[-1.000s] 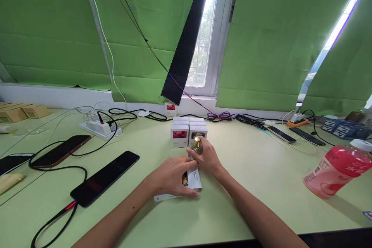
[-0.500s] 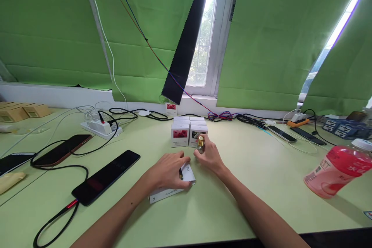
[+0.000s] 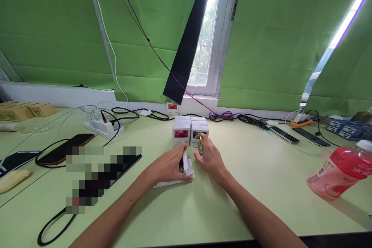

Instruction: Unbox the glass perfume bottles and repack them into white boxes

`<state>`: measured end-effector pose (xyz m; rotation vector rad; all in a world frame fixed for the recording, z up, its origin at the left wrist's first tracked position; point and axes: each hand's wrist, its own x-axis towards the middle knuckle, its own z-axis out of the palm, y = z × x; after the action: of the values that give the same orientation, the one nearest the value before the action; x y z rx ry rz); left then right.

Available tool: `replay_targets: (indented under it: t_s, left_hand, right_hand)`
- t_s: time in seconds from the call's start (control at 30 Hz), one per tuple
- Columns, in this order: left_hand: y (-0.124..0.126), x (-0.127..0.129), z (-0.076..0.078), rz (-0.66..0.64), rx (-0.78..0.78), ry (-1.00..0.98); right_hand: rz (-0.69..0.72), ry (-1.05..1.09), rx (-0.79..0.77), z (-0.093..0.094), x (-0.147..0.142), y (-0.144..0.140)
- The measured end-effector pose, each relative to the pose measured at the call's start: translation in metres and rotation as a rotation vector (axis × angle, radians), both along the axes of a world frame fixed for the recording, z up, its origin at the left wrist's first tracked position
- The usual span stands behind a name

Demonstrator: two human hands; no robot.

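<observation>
My left hand (image 3: 167, 166) is wrapped over a small white cardboard box (image 3: 190, 167) lying on the table, its open flaps facing right. Most of that box is hidden under the palm and fingers. Between the thumb and fingers of my right hand (image 3: 214, 159) is a small glass bottle with a gold cap (image 3: 200, 144), held upright just right of the open box end. Behind both hands stand several white boxes in two rows; a red flower picture marks the front left box (image 3: 181, 135), and a pale flower picture the front right box (image 3: 195, 135).
To the left lie a blurred-out phone (image 3: 101, 180), another phone (image 3: 68, 148) and a white power strip (image 3: 106, 127) with cables. A pink drink bottle (image 3: 338, 172) stands at the right. Bundled cables (image 3: 252, 120) run along the wall.
My left hand has shifted its hold on the box, and the box's open end is tipped up more, its flaps standing out. My right hand keeps the bottle at nearly the same spot.
</observation>
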<state>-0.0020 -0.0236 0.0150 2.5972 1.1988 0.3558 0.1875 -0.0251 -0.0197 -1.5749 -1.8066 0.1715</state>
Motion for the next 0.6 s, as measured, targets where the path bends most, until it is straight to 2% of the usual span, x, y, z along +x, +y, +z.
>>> replay_targets:
  t_s: [0.37, 0.6]
  left_hand:
    - [0.0033, 0.0006, -0.0063, 0.081, 0.036, -0.018]
    - [0.0032, -0.0029, -0.0035, 0.025, 0.087, 0.035]
  right_hand:
    - [-0.074, -0.116, -0.07, 0.0033, -0.0004, -0.0044]
    - [-0.091, -0.153, -0.084, 0.0071, 0.0017, -0.0045]
